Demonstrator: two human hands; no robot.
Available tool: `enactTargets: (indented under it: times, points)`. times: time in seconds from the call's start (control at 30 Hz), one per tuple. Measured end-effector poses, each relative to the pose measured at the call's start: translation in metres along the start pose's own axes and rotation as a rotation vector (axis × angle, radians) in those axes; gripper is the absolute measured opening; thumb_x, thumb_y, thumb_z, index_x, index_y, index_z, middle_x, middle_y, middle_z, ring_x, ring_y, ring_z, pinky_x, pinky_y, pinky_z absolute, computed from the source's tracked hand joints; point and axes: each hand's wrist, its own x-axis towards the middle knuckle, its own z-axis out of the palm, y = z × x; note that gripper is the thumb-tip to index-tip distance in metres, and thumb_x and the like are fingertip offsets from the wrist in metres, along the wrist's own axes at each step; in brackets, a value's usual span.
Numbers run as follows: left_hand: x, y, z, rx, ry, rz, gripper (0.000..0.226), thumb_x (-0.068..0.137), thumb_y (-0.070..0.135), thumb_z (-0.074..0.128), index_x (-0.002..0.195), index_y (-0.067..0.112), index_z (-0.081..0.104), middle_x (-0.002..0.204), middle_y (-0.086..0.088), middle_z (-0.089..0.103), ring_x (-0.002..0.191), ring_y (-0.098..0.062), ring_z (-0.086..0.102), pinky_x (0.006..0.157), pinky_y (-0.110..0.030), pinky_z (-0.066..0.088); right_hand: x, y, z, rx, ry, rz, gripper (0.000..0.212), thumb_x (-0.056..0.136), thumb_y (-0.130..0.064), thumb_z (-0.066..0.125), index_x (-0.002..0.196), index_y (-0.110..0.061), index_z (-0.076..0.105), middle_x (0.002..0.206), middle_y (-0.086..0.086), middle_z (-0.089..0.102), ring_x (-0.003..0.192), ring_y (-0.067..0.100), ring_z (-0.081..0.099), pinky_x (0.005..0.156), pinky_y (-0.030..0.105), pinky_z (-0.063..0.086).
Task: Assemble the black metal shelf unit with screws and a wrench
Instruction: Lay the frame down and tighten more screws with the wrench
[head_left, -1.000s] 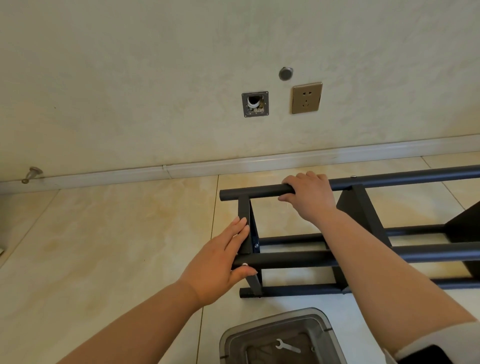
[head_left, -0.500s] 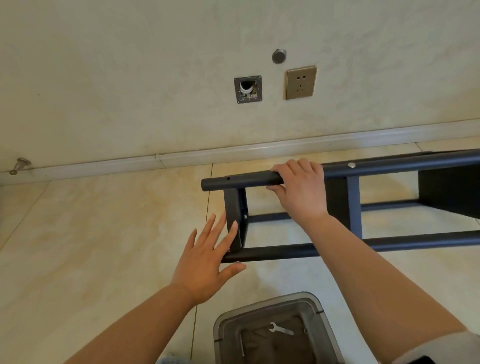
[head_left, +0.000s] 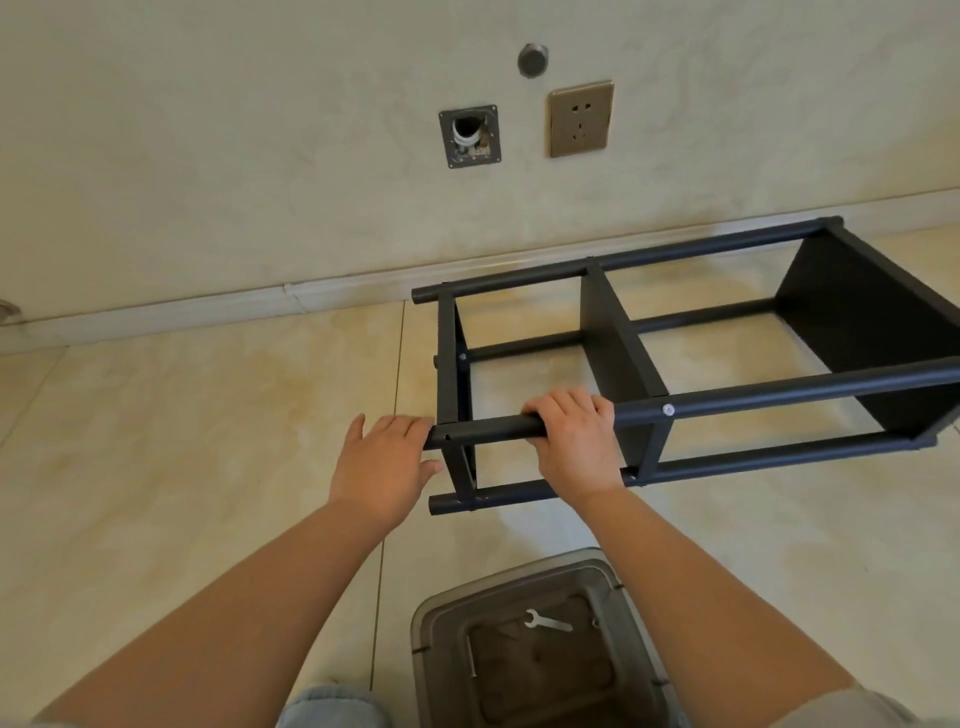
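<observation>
Black shelf unit (head_left: 613, 358) on its side, long axis left-right, right hand (head_left: 574, 439) gripping its tube, left hand (head_left: 382, 462) flat, fingers straight

We see the black shelf frame (head_left: 691, 364) on its side at centre right, off the floor, panels vertical; silver wrench (head_left: 546, 621) flat in the grey bin, bottom centre.
</observation>
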Motion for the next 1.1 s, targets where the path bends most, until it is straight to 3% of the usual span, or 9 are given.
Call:
enactTargets:
  times: [0.1, 0.27, 0.4, 0.5, 0.67, 0.73, 0.87, 1.0, 1.1]
  points:
    - [0.000, 0.010, 0.011, -0.037, -0.041, -0.015, 0.045, 0.099, 0.039, 0.040, 0.141, 0.026, 0.033, 0.136, 0.006, 0.045, 0.126, -0.015, 0.043, 0.112, -0.038, 0.023, -0.011, 0.006, 0.006, 0.017, -0.055, 0.018, 0.022, 0.089, -0.014, 0.061, 0.110, -0.020, 0.063, 0.108, -0.003, 0.060, 0.107, 0.020, 0.047, 0.097, 0.030, 0.024]
    - [-0.003, 0.021, 0.030, -0.074, -0.106, 0.002, 0.038, 0.099, 0.030, 0.043, 0.136, 0.022, 0.038, 0.125, 0.002, 0.053, 0.109, -0.018, 0.054, 0.088, -0.030, 0.046, -0.032, 0.017, 0.015, 0.036, -0.133, 0.036, 0.024, 0.090, -0.014, 0.059, 0.113, -0.022, 0.060, 0.113, -0.005, 0.058, 0.109, 0.018, 0.044, 0.099, 0.029, 0.024]
    - [-0.011, 0.023, 0.036, -0.051, -0.075, 0.010, 0.045, 0.099, 0.034, 0.042, 0.141, 0.022, 0.031, 0.127, 0.002, 0.052, 0.108, -0.018, 0.055, 0.084, -0.030, 0.046, -0.033, 0.019, 0.017, 0.003, -0.141, 0.025, 0.024, 0.090, -0.015, 0.059, 0.113, -0.021, 0.059, 0.113, -0.004, 0.057, 0.110, 0.020, 0.044, 0.098, 0.030, 0.024]
    - [-0.013, 0.022, 0.037, 0.000, -0.092, 0.039, 0.061, 0.100, 0.034, 0.042, 0.150, 0.024, 0.009, 0.126, 0.000, 0.053, 0.103, -0.019, 0.058, 0.081, -0.030, 0.046, -0.037, 0.015, 0.021, -0.032, -0.153, 0.016, 0.026, 0.087, -0.021, 0.064, 0.112, -0.019, 0.060, 0.111, 0.000, 0.057, 0.108, 0.024, 0.046, 0.096, 0.034, 0.031]
    - [-0.013, 0.021, 0.040, 0.082, -0.181, 0.096, 0.070, 0.099, 0.022, 0.043, 0.151, 0.028, -0.004, 0.130, -0.002, 0.044, 0.110, -0.021, 0.049, 0.078, -0.031, 0.042, -0.060, -0.014, 0.019, -0.107, -0.058, -0.286, 0.026, 0.072, -0.031, 0.074, 0.092, -0.019, 0.064, 0.087, -0.001, 0.059, 0.079, 0.018, 0.056, 0.070, 0.032, 0.049]
    - [-0.011, 0.018, 0.040, 0.080, -0.216, 0.104, 0.074, 0.097, 0.015, 0.045, 0.151, 0.029, -0.005, 0.132, -0.002, 0.041, 0.111, -0.021, 0.047, 0.075, -0.030, 0.040, -0.077, -0.028, 0.021, -0.115, -0.175, -0.530, 0.017, 0.080, -0.035, 0.065, 0.086, -0.020, 0.062, 0.078, -0.002, 0.056, 0.070, 0.014, 0.052, 0.065, 0.029, 0.046]
    - [-0.010, 0.014, 0.039, 0.062, -0.237, 0.134, 0.078, 0.095, 0.007, 0.045, 0.151, 0.029, -0.006, 0.135, -0.001, 0.038, 0.110, -0.021, 0.047, 0.077, -0.030, 0.042, -0.113, -0.043, 0.043, -0.076, -0.721, -0.839, 0.027, 0.096, -0.033, 0.046, 0.080, -0.014, 0.057, 0.067, -0.003, 0.045, 0.059, 0.012, 0.043, 0.056, 0.025, 0.036]
    - [-0.015, 0.012, 0.043, 0.029, -0.207, 0.139, 0.080, 0.093, 0.001, 0.044, 0.150, 0.032, -0.002, 0.132, 0.002, 0.041, 0.106, -0.018, 0.048, 0.076, -0.028, 0.046, -0.132, -0.035, 0.076, -0.182, -0.991, -0.706, 0.033, 0.098, -0.033, 0.042, 0.104, -0.007, 0.061, 0.091, 0.010, 0.063, 0.078, 0.023, 0.060, 0.066, 0.032, 0.044]
    - [-0.018, 0.011, 0.045, 0.003, -0.206, 0.137, 0.080, 0.093, 0.000, 0.044, 0.150, 0.034, 0.000, 0.130, 0.003, 0.042, 0.106, -0.018, 0.048, 0.077, -0.028, 0.047, -0.132, -0.040, 0.091, -0.219, -1.077, -0.529, 0.042, 0.093, -0.022, 0.054, 0.131, -0.008, 0.047, 0.128, 0.018, 0.051, 0.113, 0.034, 0.051, 0.091, 0.045, 0.043]
